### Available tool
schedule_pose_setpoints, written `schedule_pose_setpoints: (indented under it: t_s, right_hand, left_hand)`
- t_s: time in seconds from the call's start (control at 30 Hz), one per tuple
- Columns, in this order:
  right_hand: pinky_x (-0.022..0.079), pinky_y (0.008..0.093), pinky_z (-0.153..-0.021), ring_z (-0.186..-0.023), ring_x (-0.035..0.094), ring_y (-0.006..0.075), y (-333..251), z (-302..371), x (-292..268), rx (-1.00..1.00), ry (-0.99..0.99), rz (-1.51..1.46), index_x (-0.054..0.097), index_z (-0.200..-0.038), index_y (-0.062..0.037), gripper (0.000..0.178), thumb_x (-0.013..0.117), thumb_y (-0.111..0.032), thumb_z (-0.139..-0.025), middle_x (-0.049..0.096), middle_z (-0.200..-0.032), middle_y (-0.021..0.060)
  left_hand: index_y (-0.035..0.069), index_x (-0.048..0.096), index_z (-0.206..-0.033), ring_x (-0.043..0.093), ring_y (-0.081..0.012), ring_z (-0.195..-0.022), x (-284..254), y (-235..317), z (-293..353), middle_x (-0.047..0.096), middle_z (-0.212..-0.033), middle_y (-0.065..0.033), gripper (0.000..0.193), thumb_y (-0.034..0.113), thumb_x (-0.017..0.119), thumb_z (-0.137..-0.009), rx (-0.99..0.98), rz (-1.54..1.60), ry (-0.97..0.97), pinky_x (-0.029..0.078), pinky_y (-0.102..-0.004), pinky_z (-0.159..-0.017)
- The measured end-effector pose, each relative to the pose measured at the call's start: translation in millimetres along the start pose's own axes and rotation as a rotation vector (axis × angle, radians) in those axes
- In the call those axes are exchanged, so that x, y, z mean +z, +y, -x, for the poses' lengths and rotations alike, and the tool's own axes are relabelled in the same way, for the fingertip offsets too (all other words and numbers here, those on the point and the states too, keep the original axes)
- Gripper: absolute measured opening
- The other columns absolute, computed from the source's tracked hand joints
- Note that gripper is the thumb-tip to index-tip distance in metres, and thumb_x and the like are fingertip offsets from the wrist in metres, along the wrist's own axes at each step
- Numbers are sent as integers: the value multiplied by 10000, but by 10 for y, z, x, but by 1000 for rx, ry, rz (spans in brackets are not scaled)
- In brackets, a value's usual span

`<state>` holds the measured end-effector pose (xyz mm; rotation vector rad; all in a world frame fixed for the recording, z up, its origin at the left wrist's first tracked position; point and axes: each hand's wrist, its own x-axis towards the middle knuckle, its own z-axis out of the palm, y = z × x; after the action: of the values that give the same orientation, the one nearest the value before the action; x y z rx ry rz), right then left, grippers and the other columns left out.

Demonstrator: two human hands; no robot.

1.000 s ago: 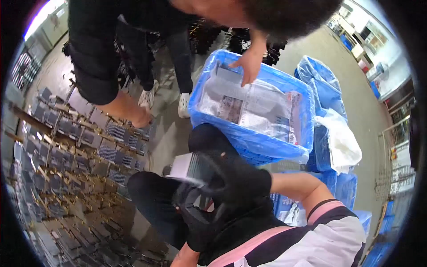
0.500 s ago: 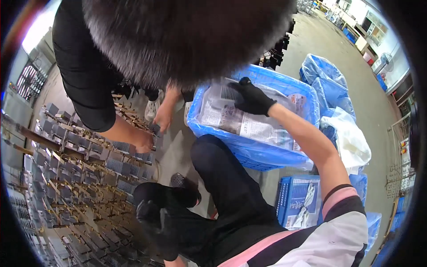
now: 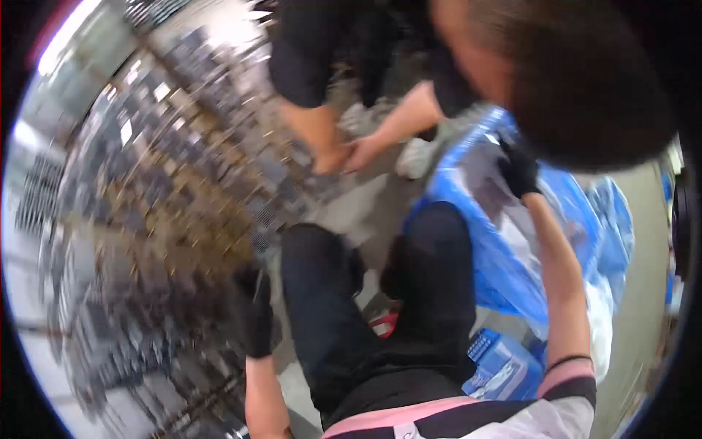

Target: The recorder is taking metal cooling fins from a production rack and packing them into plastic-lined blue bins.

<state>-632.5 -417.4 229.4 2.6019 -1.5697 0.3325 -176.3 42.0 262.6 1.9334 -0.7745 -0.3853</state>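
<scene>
At the right, my right hand [image 3: 521,170] in a black glove reaches into a crate lined with blue plastic [image 3: 468,241]. It is over the grey paper lining [image 3: 486,172]; its fingers are smeared and I cannot make out anything in them. My left hand [image 3: 252,311], also black-gloved, is beside my left knee, next to a rack of grey finned metal parts [image 3: 274,164] on brass-coloured hooks. Motion blur hides its fingers. Across from me, a co-worker's two bare hands [image 3: 344,155] come together at the rack's edge.
The co-worker's head [image 3: 585,88] leans over the far end of the lined crate. A smaller blue crate [image 3: 504,366] stands by my right leg. White plastic sheeting [image 3: 599,322] and another blue bag [image 3: 613,219] lie at the right.
My view has swung left, so the rack fills more of it. My right hand remains at the lined crate. My left hand lies nearer the rack. The co-worker's hands have come together.
</scene>
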Motion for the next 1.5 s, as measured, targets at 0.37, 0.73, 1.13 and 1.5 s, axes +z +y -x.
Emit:
schedule_pose_setpoints:
  t_s: [0.37, 0.73, 1.13, 1.5]
  right_hand:
    - [404, 452, -1033, -1208, 514, 394, -957, 433, -1037, -206, 207, 8, 534, -1313, -31, 450, 627, -187, -900, 583, -1251, 214]
    - [368, 415, -1074, -1244, 512, 333, -2257, 944, -1370, -230, 215, -225, 585, -1251, -29, 358, 619, -74, -897, 590, -1274, 170]
    - [355, 434, -1079, -1218, 530, 374, -2769, 1433, -1422, -324, 98, -467, 600, -1230, -1, 363, 614, -99, -880, 588, -1274, 203]
    - [443, 423, -979, -1134, 573, 370, -3557, 1516, -1929, -236, -628, -1178, 424, -1385, 22, 751, 750, -300, -789, 565, -1241, 254]
  left_hand:
    - [4, 637, -962, 600, -261, -750, 640, -1922, -1489, 644, -838, -145, 363, 346, 702, -862, -68, -315, 42, 472, -403, -688]
    - [-54, 667, -924, 629, -365, -815, 1374, -2036, -1692, 674, -814, -217, 537, 451, 759, -767, -126, -404, 279, 444, -484, -752]
    - [30, 604, -1217, 567, -142, -700, 604, -1464, -1054, 615, -960, -90, 493, 311, 734, -833, -531, 510, -34, 517, -339, -640]
    - [-7, 524, -1147, 525, -259, -1014, 209, 259, 612, 530, -1069, -139, 337, 204, 617, -901, 12, 286, 84, 385, -405, -986]
